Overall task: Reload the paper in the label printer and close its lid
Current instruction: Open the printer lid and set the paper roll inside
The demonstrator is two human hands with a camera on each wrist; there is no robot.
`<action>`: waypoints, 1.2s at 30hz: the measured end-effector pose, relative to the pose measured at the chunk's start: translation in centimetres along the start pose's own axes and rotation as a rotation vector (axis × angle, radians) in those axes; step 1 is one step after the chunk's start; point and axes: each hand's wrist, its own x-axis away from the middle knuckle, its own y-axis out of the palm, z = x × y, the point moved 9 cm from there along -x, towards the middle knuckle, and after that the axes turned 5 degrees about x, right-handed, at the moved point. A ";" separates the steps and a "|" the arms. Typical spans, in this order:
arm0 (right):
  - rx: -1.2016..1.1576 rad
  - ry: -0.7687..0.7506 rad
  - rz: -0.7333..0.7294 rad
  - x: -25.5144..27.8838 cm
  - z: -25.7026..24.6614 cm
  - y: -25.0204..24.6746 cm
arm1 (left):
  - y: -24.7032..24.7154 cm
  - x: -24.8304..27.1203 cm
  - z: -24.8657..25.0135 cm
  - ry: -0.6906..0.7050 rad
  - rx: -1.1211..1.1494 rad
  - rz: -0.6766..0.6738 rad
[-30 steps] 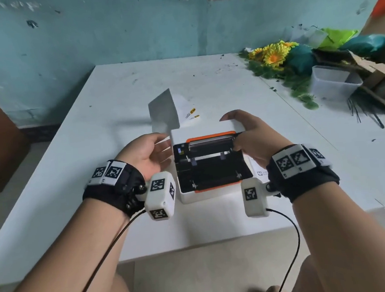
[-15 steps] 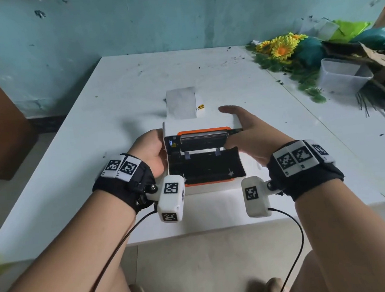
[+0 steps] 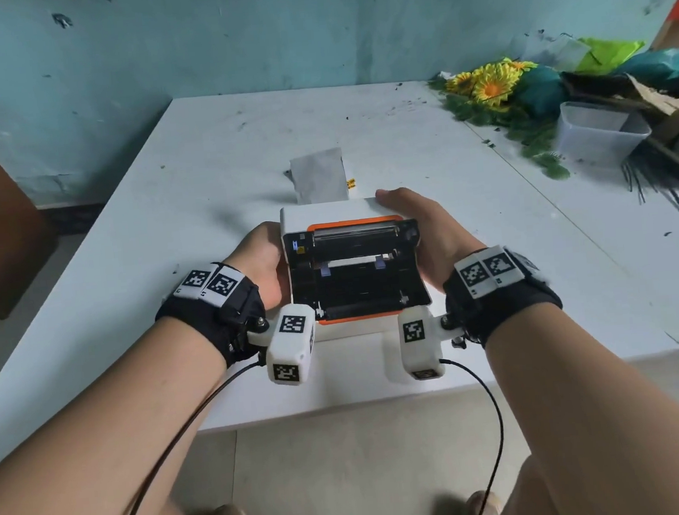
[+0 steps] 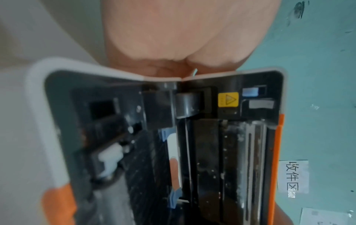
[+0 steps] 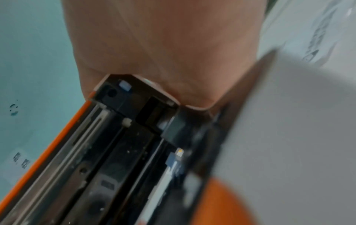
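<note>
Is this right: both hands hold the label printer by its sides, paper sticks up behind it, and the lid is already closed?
Not quite. The lid is open: the head view shows the black inside of the label printer. The rest stands: the left hand and right hand hold its sides, and the paper sticks up behind it.

looks like a messy back room or small workshop. chipped blue-green wall [image 3: 309,25] with marks and peeling paint. dirty white table [image 3: 208,178] with black specks. pile of stuff in the corner: fake yellow flowers [image 3: 493,83], torn cardboard [image 3: 669,101], clear plastic tub [image 3: 598,136]. bare pale floor [image 3: 348,470] below.
</note>
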 end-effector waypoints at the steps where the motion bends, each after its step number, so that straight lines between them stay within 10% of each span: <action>1: -0.001 0.013 0.006 -0.1 0.1 0.0 | 0.0 -0.1 -0.1 -0.007 -0.007 -0.009; 36: -0.038 0.054 0.042 0.1 0.3 -0.8 | 0.1 0.2 0.5 0.048 -0.052 -0.023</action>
